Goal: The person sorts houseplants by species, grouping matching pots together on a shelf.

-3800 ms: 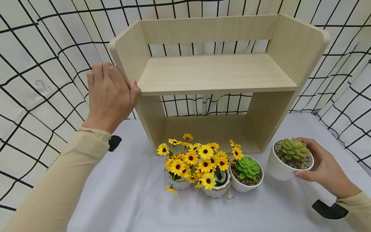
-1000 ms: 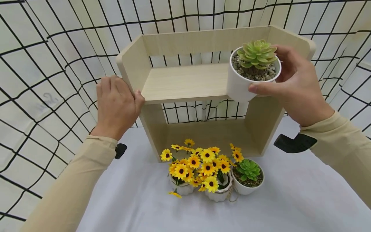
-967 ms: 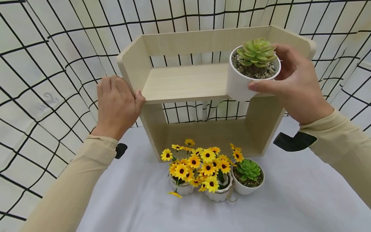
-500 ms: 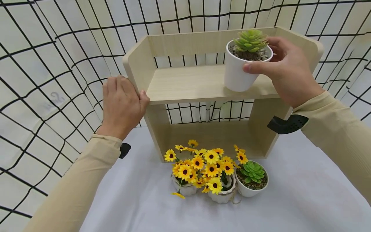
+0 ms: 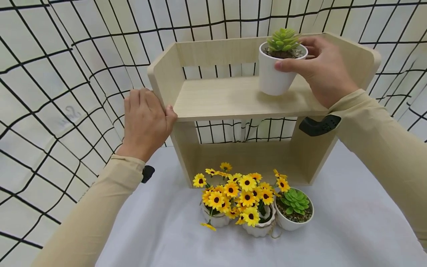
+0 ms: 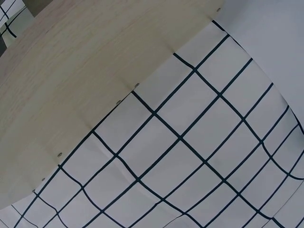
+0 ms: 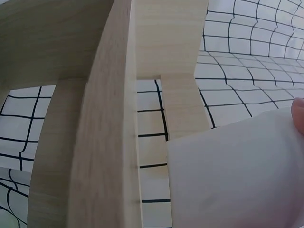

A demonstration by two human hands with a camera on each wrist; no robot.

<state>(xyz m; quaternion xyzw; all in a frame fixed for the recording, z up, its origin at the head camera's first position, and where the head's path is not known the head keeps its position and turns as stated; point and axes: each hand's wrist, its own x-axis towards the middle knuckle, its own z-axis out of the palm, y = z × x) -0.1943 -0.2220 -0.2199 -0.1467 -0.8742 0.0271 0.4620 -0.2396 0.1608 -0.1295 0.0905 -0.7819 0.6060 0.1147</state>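
Observation:
My right hand (image 5: 321, 70) grips a white pot (image 5: 275, 76) from its right side, thumb across the front. A pale green succulent (image 5: 283, 40) stands upright in it over pebbles. The pot is close over the upper board (image 5: 217, 96) of a light wooden shelf, toward its right half. In the right wrist view the white pot (image 7: 232, 175) shows beside the board's edge (image 7: 102, 142), with a fingertip at the far right. My left hand (image 5: 146, 120) holds the shelf's left side panel (image 5: 166, 79), thumb at the front edge. The left wrist view shows only that panel's outer face (image 6: 85, 71).
On the white cloth (image 5: 160, 230) before the shelf stand two white pots of yellow flowers (image 5: 247, 183) and a white pot with a bright green succulent (image 5: 295, 202). The shelf's lower compartment (image 5: 247, 157) lies behind them. Black wire grid (image 5: 76, 81) rises around the back and sides.
My right hand has carried the potted succulent from beside the table pots up and over the upper board, then farther back. My left hand keeps its hold on the side panel; the view shifts slightly.

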